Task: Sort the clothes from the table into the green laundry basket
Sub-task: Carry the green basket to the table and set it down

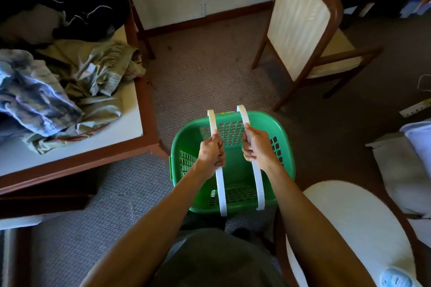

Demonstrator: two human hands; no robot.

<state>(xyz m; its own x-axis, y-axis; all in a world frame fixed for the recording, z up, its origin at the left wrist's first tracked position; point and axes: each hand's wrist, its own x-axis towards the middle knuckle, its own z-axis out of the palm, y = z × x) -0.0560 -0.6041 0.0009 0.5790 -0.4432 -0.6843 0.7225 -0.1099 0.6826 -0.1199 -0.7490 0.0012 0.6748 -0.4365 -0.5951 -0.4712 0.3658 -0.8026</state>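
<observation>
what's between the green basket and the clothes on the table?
Head view: only the table's brown wooden edge and a strip of bare grey carpet separate the green basket from the clothes.

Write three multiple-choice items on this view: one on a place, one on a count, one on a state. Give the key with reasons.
1. Where are the clothes?
A. in the basket
B. on the table
C. on the chair

2. How many white handles does the basket have?
A. one
B. two
C. three

3. What are the hands doing?
A. each grips a handle
B. both hang idle
C. both hold a shirt

Key:
1 B: the pile lies on the table at left; the basket holds none.
2 B: two white handles cross the basket's top.
3 A: the left hand curls round the left handle, the right hand round the right handle.
</observation>
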